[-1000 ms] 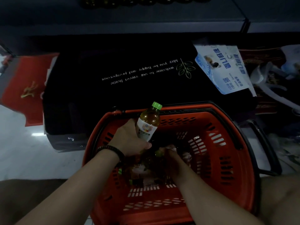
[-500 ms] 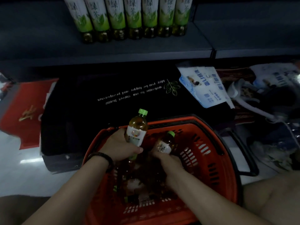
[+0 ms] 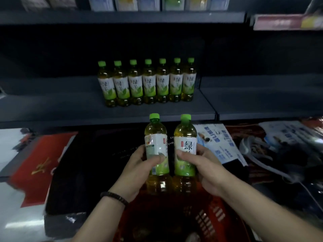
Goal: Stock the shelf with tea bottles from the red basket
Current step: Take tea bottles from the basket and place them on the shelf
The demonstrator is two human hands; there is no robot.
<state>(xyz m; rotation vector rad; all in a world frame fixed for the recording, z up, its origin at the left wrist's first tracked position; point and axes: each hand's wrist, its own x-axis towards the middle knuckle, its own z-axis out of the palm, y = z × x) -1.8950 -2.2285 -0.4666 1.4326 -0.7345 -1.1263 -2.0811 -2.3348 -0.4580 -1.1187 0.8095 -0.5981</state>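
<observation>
My left hand (image 3: 139, 169) grips one green-capped tea bottle (image 3: 156, 137) upright, its label turned sideways. My right hand (image 3: 205, 167) grips a second tea bottle (image 3: 185, 137) upright beside it, label facing me. Both bottles hang side by side above the red basket (image 3: 215, 217), below the front edge of the dark shelf (image 3: 70, 105). A row of several matching tea bottles (image 3: 148, 82) stands on that shelf, toward the back. The basket's inside is dark and its contents are hard to make out.
A black mat with white lettering (image 3: 90, 163) lies on the floor under the shelf, a red mat (image 3: 40, 165) to its left. Blue-and-white packets (image 3: 220, 142) and bags (image 3: 279, 154) lie on the right. An upper shelf (image 3: 122, 17) holds other goods.
Both hands have lifted out of the basket, each with a bottle, up to just below the shelf. The view has tilted upward, bringing the shelf row fully into sight.
</observation>
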